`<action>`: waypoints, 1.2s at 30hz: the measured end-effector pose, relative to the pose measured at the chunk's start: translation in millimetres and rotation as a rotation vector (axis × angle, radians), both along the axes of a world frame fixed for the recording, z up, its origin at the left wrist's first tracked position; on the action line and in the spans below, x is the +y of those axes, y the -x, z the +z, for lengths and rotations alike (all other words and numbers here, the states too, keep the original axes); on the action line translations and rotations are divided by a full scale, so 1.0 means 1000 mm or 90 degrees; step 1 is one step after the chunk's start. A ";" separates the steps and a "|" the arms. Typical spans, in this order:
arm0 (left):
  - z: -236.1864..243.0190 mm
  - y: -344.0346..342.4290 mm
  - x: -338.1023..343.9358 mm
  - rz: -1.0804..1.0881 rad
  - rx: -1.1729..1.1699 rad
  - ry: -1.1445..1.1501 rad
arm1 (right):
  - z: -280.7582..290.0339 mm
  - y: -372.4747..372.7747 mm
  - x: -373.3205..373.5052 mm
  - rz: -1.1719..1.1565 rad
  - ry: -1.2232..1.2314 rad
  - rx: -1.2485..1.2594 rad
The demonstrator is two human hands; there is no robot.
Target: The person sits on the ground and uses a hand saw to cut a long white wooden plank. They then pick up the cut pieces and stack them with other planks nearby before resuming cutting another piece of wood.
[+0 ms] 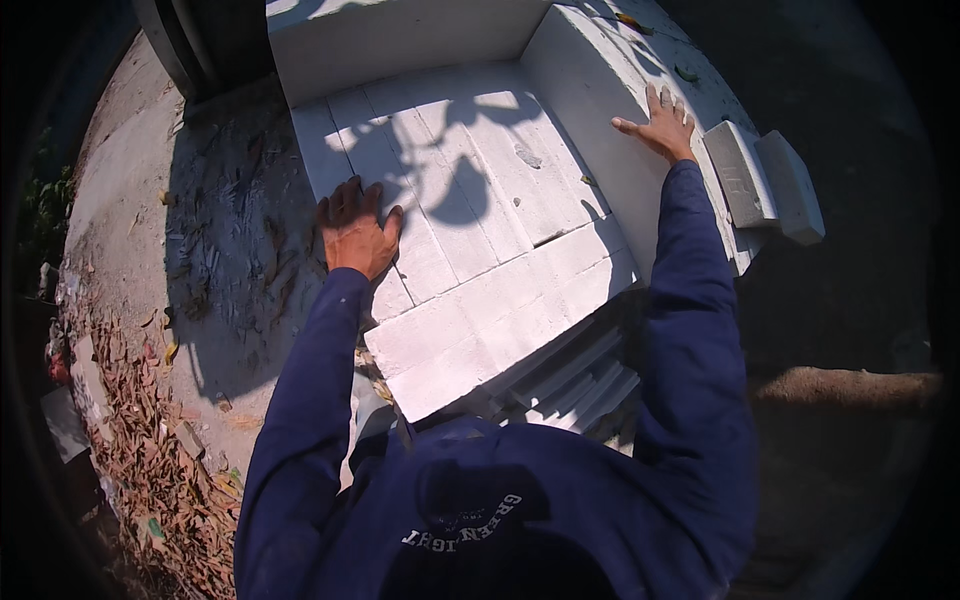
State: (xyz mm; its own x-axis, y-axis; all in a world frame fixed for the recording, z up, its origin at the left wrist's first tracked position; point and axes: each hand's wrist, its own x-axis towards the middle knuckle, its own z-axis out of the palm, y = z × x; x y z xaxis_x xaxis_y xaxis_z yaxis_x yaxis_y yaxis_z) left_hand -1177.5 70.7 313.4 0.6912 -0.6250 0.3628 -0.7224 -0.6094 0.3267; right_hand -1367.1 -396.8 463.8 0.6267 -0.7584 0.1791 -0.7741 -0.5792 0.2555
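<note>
My left hand (pixel 358 230) rests with fingers spread on the left edge of a bed of white blocks (pixel 470 225) laid side by side. My right hand (pixel 662 127) lies with its fingers apart on the top of an upright white block (pixel 585 110) that borders the bed on the right. Neither hand holds anything. Across the near end of the bed runs another white block (pixel 500 310). A small grey patch (pixel 528 157) marks one block in the bed, and leaf shadows fall over the surface.
Another upright white block (pixel 400 42) stands along the far side. Two smaller block pieces (pixel 742 175) sit to the right of my right hand. Several pale slabs (pixel 580 385) are stacked below the near edge. Dry leaves (pixel 150 430) cover the ground at left. A log (pixel 845 387) lies at right.
</note>
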 end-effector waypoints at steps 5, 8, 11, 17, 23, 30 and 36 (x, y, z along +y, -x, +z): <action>-0.012 -0.002 -0.003 0.001 0.009 0.021 | 0.003 -0.004 0.018 0.052 0.029 0.002; -0.018 -0.001 -0.002 0.010 -0.004 0.021 | 0.005 -0.008 0.041 0.075 0.053 -0.003; -0.022 -0.003 0.001 0.005 -0.008 0.022 | 0.015 -0.018 0.055 0.046 -0.001 -0.038; -0.012 -0.001 -0.002 0.003 -0.006 0.016 | 0.047 -0.046 0.046 0.007 -0.075 0.047; -0.012 -0.002 -0.001 0.012 -0.021 -0.007 | 0.043 -0.045 0.035 0.069 -0.091 0.056; -0.018 0.000 -0.004 0.010 -0.063 0.019 | 0.043 -0.018 0.078 0.163 -0.087 0.037; -0.019 -0.004 -0.002 0.008 -0.052 -0.001 | 0.055 0.049 0.127 0.155 -0.140 0.003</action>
